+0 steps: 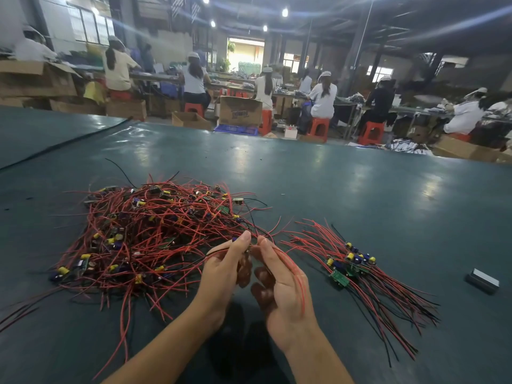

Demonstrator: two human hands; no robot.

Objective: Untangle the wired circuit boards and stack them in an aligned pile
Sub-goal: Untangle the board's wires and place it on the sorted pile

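Head view: my left hand [224, 270] and right hand [279, 284] meet beside the tangled heap [149, 231] on the table [332, 184], both pinching red wires [298, 274]. Mid-untangling, I judge; next I'd tease them free toward the aligned pile [350, 266] at right.

A glossy dark green counter [332, 189] carries a small grey rectangular block [482, 281] near its right side, and a thin black cable [63, 142] crosses its far left part. Beyond it, people [322, 98] in white caps sit with their backs turned on red stools [318, 128] at long workbenches [155, 76], among open cardboard boxes [240, 110] and a blue crate [235, 129] on the floor. Round ceiling lamps [284, 12] glow overhead, and a bright doorway [245, 54] opens in the far wall.
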